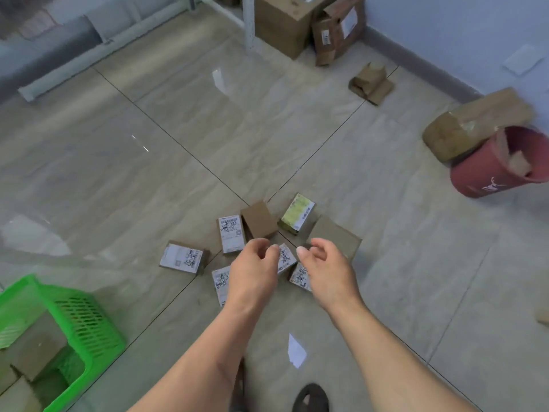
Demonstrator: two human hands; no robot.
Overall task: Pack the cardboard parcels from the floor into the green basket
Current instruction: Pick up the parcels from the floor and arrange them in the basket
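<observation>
Nearest, a dark shoe [310, 398] shows at the bottom edge, with both bare forearms reaching forward over the tiled floor [148, 173]. To the left sits the green basket [89, 325], already holding several cardboard parcels [35, 352] inside its slatted walls.

Further out, the left hand [252, 272] and right hand [323, 269] hover side by side above the cluster of small parcels, fingers loosely curled and grasping nothing — thumb and fingertips apart on each. Between the two hands lies a labelled parcel [285, 257]; another labelled one [300, 277] is partly hidden under the right hand, and a third [220, 282] peeks out beside the left wrist.

Beyond the hands lie more: a labelled box [181, 257] off to the left, an upright-labelled box [231, 233], a plain brown box [259, 219], a yellow-green printed box [298, 213] and a larger plain box [335, 236] just past the right fingers.

Farther still — against the wall — stand a red bucket [487, 171] with a big taped parcel [469, 126] leaning on it, a crumpled carton [371, 83], and large stacked boxes [285, 22].
</observation>
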